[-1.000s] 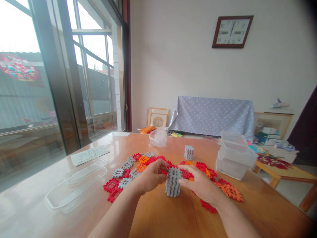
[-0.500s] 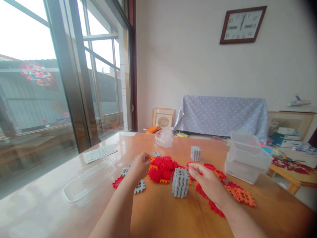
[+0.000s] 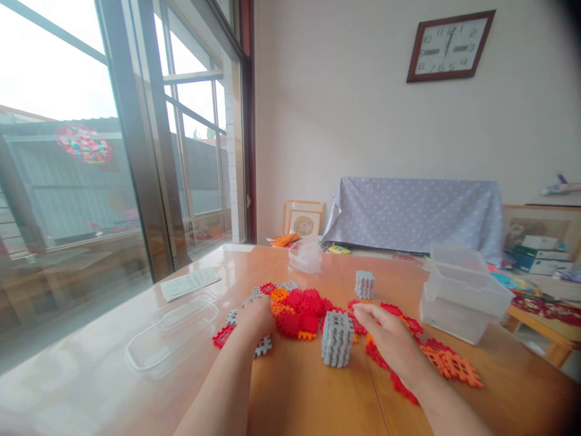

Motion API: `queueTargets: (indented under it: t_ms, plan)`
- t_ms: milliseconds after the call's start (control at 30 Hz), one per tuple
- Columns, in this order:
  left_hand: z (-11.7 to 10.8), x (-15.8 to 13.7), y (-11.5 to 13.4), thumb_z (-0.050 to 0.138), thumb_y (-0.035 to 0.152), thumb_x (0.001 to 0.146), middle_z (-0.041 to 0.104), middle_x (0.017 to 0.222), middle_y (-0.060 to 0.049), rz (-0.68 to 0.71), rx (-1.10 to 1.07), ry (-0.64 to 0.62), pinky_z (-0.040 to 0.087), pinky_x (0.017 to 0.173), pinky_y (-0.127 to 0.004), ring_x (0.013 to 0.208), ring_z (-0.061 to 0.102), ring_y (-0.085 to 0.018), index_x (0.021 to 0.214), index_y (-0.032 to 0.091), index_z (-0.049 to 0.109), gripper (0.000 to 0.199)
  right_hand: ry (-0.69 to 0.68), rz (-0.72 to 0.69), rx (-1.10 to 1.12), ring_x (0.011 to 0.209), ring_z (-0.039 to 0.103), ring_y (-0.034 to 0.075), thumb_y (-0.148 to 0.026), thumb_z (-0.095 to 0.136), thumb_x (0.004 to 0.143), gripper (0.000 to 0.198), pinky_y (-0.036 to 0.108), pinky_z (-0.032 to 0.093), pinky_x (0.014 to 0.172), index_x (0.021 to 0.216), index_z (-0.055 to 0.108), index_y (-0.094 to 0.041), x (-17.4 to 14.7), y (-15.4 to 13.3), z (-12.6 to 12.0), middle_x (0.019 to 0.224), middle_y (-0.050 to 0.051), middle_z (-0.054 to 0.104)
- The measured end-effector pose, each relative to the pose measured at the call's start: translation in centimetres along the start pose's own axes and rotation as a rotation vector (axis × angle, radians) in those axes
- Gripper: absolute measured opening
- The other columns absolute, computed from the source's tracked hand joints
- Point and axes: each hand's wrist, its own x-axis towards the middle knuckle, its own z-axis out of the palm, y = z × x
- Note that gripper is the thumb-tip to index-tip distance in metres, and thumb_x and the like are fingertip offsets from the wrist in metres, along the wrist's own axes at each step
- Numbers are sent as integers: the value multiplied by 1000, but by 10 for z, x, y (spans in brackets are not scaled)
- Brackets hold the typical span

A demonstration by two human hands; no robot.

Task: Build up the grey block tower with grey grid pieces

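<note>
Action was centred on the glossy brown wooden tabletop (image 3: 295, 396), where an upright stack of grey, square, notched plastic pieces (image 3: 337, 340) was planted between the two hands. On the left, the left hand (image 3: 257, 316) was lowered over loose grey, notched plastic pieces (image 3: 263, 346), its fingertips hidden; whether anything was pinched could not be told. Across the way, the right hand (image 3: 385, 330) was held loosely spread just beside the stack, with nothing seen in its grip. Behind, red gear-edged plastic pieces (image 3: 305, 309) were heaped, and a second grey stack of notched pieces (image 3: 365, 284) was stood farther off.

Technique, then: a loose piece would be judged best taken singly, by its rim, with its neighbours left undisturbed. Around the upright stack a light touch was called for, since such a column could be easily knocked.

Now, the containers! Cloudy clear plastic tubs (image 3: 467, 297) were piled at the right, and a smaller clear plastic tub (image 3: 305, 263) was placed towards the far edge; their contents could not be made out. What appeared to be clear plastic lids (image 3: 177, 333) were laid at the left.
</note>
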Motion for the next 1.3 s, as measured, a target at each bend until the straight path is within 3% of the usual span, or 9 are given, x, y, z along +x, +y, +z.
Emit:
queueTargets:
  t_ms: [200, 400, 567, 733, 900, 967, 1033, 1167, 1300]
  plan:
    - [3, 1, 1, 57, 20, 77, 68, 121, -15, 42, 47, -10, 44, 93, -47, 113, 60, -35, 108, 22, 64, 31, -22, -7, 2, 118, 64, 32, -63, 62, 85, 49, 48, 46, 107, 106, 74, -20, -1, -4, -3, 114, 10, 76]
    - [4, 3, 3, 55, 20, 80, 61, 129, -18, 31, 66, 70, 44, 96, -46, 120, 56, -35, 124, 19, 58, 44, -73, -24, -31, 122, 62, 31, -58, 60, 90, 49, 47, 44, 110, 119, 71, -20, -2, -7, -8, 125, 11, 72]
    - [3, 8, 1, 54, 18, 80, 61, 123, -18, -33, 51, 92, 47, 90, -43, 115, 59, -35, 109, 18, 64, 31, -48, -21, -21, 123, 61, 30, -56, 60, 90, 49, 48, 42, 112, 121, 71, -21, -1, -4, -9, 126, 10, 71]
    - [-6, 7, -2, 52, 15, 81, 64, 116, -17, -54, 9, 96, 48, 78, -36, 97, 66, -29, 100, 18, 66, 23, -13, -23, -43, 123, 61, 30, -58, 59, 90, 47, 47, 42, 112, 116, 72, -21, 1, -1, -11, 125, 10, 72]
    - [-19, 1, 1, 44, 11, 86, 63, 110, -15, -64, -51, 214, 45, 76, -32, 90, 66, -24, 100, 17, 64, 25, -2, -20, -59, 122, 62, 28, -59, 58, 90, 48, 45, 44, 110, 118, 70, -21, 3, 0, -13, 125, 10, 71]
    - [-22, 0, 5, 47, 14, 86, 64, 105, -13, -41, -208, 294, 44, 75, -31, 88, 64, -23, 98, 17, 63, 20, 25, -37, -64, 121, 62, 28, -58, 57, 91, 46, 44, 45, 109, 115, 71, -22, 1, -2, -13, 123, 8, 72]
    - [-25, -2, 13, 54, 19, 85, 65, 94, -9, -3, -514, 296, 43, 70, -29, 80, 63, -20, 95, 18, 62, 14, 80, -77, -99, 117, 64, 28, -58, 56, 91, 44, 44, 46, 106, 113, 71, -23, -2, -6, -13, 120, 7, 73]
    - [-29, -15, 38, 67, 29, 80, 64, 79, 0, 119, -1275, 67, 42, 63, -25, 67, 59, -14, 98, 19, 57, 23, 213, -237, -233, 104, 65, 27, -55, 54, 93, 40, 43, 51, 95, 114, 70, -24, -10, -16, -11, 119, 8, 72]
    - [-34, -33, 65, 80, 25, 70, 61, 74, 3, 184, -1712, -107, 41, 63, -21, 64, 58, -9, 89, 19, 52, 35, 251, -486, -368, 112, 61, 28, -46, 56, 95, 34, 43, 50, 99, 119, 67, -25, -18, -25, -6, 119, 9, 69]
